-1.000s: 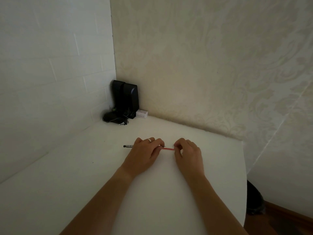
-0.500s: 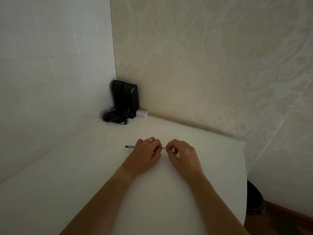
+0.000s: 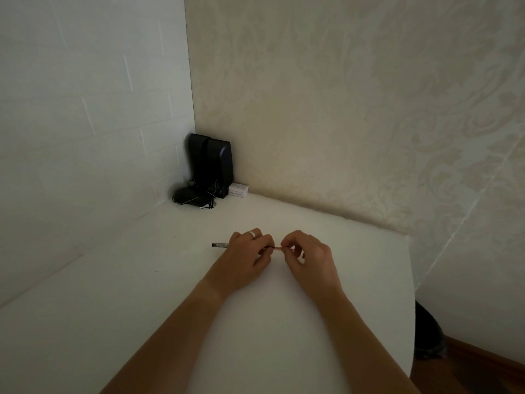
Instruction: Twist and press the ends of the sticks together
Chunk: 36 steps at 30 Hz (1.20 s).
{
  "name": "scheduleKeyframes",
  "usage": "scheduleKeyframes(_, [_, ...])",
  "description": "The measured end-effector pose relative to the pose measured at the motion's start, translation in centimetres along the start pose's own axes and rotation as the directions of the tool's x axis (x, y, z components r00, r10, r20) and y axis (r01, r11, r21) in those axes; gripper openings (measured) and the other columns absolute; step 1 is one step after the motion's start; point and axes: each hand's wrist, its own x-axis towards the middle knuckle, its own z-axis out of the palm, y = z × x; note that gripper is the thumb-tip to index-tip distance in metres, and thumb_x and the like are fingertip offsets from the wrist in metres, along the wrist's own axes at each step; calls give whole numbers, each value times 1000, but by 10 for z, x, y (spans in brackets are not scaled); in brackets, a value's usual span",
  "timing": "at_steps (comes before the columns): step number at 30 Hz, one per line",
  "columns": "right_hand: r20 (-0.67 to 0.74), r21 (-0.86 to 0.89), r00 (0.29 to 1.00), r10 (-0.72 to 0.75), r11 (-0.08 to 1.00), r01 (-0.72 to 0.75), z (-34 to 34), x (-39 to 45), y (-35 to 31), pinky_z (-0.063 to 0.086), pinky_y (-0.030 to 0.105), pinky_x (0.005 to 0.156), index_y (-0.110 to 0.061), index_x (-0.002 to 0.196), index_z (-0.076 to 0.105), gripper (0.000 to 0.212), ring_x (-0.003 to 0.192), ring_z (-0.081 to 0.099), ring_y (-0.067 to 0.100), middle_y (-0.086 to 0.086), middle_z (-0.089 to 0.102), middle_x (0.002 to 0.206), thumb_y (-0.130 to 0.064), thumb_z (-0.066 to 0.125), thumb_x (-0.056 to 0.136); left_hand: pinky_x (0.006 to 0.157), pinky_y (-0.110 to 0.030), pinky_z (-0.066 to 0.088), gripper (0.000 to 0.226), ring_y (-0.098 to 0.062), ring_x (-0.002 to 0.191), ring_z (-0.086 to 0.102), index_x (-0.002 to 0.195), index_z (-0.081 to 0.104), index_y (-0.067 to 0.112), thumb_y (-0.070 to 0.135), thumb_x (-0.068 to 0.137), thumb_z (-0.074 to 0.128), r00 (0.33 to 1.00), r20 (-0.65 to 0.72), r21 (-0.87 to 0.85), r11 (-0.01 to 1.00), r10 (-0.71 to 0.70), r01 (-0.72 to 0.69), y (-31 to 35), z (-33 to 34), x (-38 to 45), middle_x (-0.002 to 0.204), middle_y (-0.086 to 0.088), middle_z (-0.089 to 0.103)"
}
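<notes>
Far left, back corner: two black speakers (image 3: 211,166) upright vs. both walls, tangled cable (image 3: 196,199) in front, small white box (image 3: 239,190) just beside on the rt.

Mid-table: dark pen (image 3: 220,245) flat on white table (image 3: 142,308), cap end poking out to the left, rest hidden under left hand (image 3: 244,260). Left hand knuckles-up, ring on one finger, fingers curled down & bunched over pen barrel; thumb + forefinger tips pinching near the rt end of it. Whether pen lifted or resting on table – cannot tell; looks low, touching or nearly so.

Between the hands: short red/orange bit (image 3: 276,247), thin, prob. the refill or tip end, only a sliver showing.

Right hand (image 3: 309,260): thumb + forefinger pinching that red bit's rt end, other fingers loosely curled, not touching anything seen.

Progress, as a guess: about mid-way w/ fitting or pulling the red piece at pen's end. Hands close together, little red left showing, so piece mostly inside barrel. Left to do, judging by this: seat or free the last stretch, then let go.

Far right: table edge, dark shape (image 3: 429,334) on floor below, too dim to ID.
</notes>
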Motion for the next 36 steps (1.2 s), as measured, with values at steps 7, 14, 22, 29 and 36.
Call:
scheduleKeyframes(7, [35,-2,999,-29,1000,29,2,0,0,50,28,63,-25,89,63,10,70,58,8,-15,63,80,-15,67,87,74,-26,27,12,-7,77,49,97,58,26,26,98,46,999,17,-25,999,45,-45,1,1,1,81,12,49])
scheduleKeyframes(14, [74,-13,996,-41,999,42,3,1,2,50,27,65,-25,93,63,10,73,57,8,-16,63,83,-17,67,88,76,-27,33,8,-8,79,51,100,58,23,24,100,50,999,23,-48,998,42,-40,1,2,1,85,12,53])
scheduleKeyframes(22, [86,-20,996,-33,999,35,5,1,3,47,23,66,-27,94,63,13,74,55,6,-16,63,85,-16,67,88,75,-28,35,5,-3,76,42,98,54,19,23,101,51,997,15,-75,994,77,-75,6,-3,1,85,13,51])
scheduleKeyframes(29, [83,-6,997,-5,1000,5,5,1,3,49,25,67,-27,98,61,13,76,56,6,-14,63,87,-19,66,89,74,-25,34,5,8,78,44,98,53,18,21,101,51,997,13,-95,993,71,-69,9,-6,1,83,18,48])
scheduleKeyframes(36, [96,-25,995,0,1000,2,6,1,2,48,29,67,-25,91,62,4,73,53,9,-12,62,81,-22,61,93,75,-14,31,11,7,79,46,101,54,16,8,95,51,999,28,-115,993,40,-37,11,-8,-2,86,11,55])
